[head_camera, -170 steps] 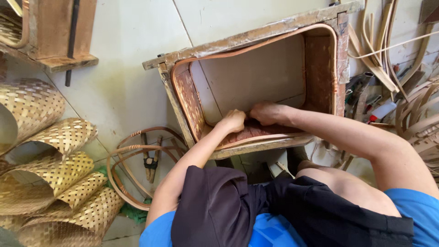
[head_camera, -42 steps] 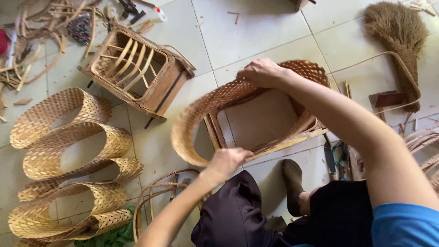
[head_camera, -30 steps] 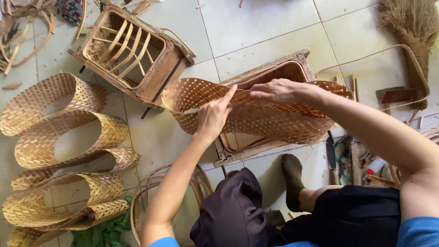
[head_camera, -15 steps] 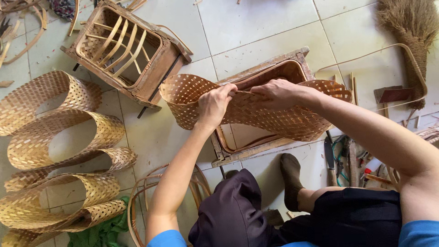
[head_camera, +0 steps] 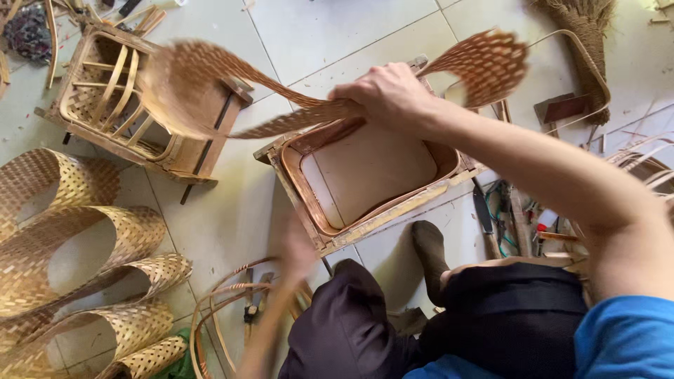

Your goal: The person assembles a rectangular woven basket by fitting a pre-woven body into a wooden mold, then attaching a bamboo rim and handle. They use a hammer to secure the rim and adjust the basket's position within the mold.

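My right hand point(head_camera: 382, 95) grips the middle of a long woven bamboo strip point(head_camera: 210, 70), which curves up at both ends above a wooden box-shaped mould point(head_camera: 365, 231) with a rounded rattan rim. That mould sits on the tiled floor just below the hand. My left hand point(head_camera: 298, 249) is low and blurred, away from the strip, near the mould's near-left corner; nothing shows in it.
A second wooden frame with slats point(head_camera: 112, 98) stands at the upper left. Several woven bamboo loops point(head_camera: 77, 253) lie at the left. Rattan hoops point(head_camera: 217, 309) rest by my knee. Tools point(head_camera: 519, 217) lie to the right, a broom point(head_camera: 583, 42) at the upper right.
My left hand has let go of the woven strip and dropped toward my knee. My right hand alone now lifts the strip, whose ends have sprung upward and apart.
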The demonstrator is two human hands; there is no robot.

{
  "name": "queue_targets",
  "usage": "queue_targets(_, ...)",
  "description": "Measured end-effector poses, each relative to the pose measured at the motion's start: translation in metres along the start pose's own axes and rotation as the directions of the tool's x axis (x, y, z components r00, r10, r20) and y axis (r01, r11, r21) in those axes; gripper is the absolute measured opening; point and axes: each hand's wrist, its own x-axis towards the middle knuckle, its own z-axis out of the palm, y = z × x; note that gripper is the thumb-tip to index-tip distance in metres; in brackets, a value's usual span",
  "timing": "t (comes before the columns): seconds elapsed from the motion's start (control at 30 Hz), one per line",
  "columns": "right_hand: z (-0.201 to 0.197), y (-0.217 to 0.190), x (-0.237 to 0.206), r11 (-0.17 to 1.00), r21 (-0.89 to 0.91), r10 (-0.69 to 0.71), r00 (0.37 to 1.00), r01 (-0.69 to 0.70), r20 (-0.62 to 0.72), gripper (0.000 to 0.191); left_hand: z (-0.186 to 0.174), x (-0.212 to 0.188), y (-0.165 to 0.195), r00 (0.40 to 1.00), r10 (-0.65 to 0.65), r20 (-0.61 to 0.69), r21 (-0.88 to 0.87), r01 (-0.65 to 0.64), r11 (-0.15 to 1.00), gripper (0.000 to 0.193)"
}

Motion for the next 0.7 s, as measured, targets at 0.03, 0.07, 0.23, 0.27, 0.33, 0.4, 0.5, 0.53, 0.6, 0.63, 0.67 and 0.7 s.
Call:
queue_targets(0.03,0.0,-0.006,0.003,0.998,0.065,-0.023,0.998,0.027,-0.053,0.02,0.035,-0.016,0.007,0.993,-0.022,0.12,-0.001,0.023,1.0,0.084)
queue_targets(0.07,-0.001,-0.011,0.003,0.99,0.127,-0.044,0.994,0.057,-0.105,0.022,0.067,-0.028,0.008,0.974,-0.047,0.22,0.015,0.045,0.999,0.09)
queue_targets(0.23,0.014,-0.036,-0.007,0.961,0.268,-0.044,0.992,0.074,-0.118,0.023,0.14,-0.063,-0.028,0.853,-0.241,0.463,0.096,0.222,0.97,0.072)
queue_targets(0.27,0.016,-0.039,-0.01,0.96,0.269,-0.046,0.992,0.075,-0.115,0.023,0.142,-0.066,-0.036,0.865,-0.204,0.458,0.075,0.191,0.979,0.072)
queue_targets(0.33,0.017,-0.042,-0.016,0.957,0.282,-0.045,0.995,0.068,-0.087,0.025,0.139,-0.071,-0.047,0.879,-0.128,0.459,0.029,0.129,0.991,0.073)
queue_targets(0.4,0.016,-0.043,-0.023,0.952,0.298,-0.051,0.996,0.069,-0.067,0.026,0.133,-0.075,-0.052,0.869,-0.118,0.48,0.037,0.115,0.993,0.071)
queue_targets(0.5,0.013,-0.04,-0.035,0.937,0.335,-0.074,0.992,0.104,-0.1,0.026,0.11,-0.079,-0.055,0.857,-0.098,0.506,0.026,0.098,0.995,0.07)
queue_targets(0.53,0.012,-0.039,-0.038,0.932,0.34,-0.084,0.987,0.127,-0.139,0.026,0.099,-0.08,-0.056,0.852,-0.088,0.516,0.018,0.092,0.996,0.07)
queue_targets(0.6,0.011,-0.034,-0.043,0.93,0.347,-0.065,0.986,0.117,-0.156,0.026,0.077,-0.077,-0.056,0.744,-0.136,0.654,0.031,0.152,0.988,0.074)
queue_targets(0.63,0.01,-0.031,-0.044,0.932,0.352,-0.039,0.99,0.084,-0.134,0.026,0.07,-0.073,-0.054,0.677,-0.15,0.721,0.038,0.176,0.984,0.076)
queue_targets(0.67,0.008,-0.028,-0.044,0.933,0.356,-0.018,0.994,0.057,-0.111,0.027,0.069,-0.066,-0.05,0.695,-0.129,0.707,0.016,0.166,0.986,0.082)
queue_targets(0.7,0.006,-0.025,-0.043,0.938,0.344,-0.005,0.991,0.051,-0.133,0.025,0.074,-0.055,-0.046,0.718,-0.112,0.687,-0.002,0.155,0.988,0.091)
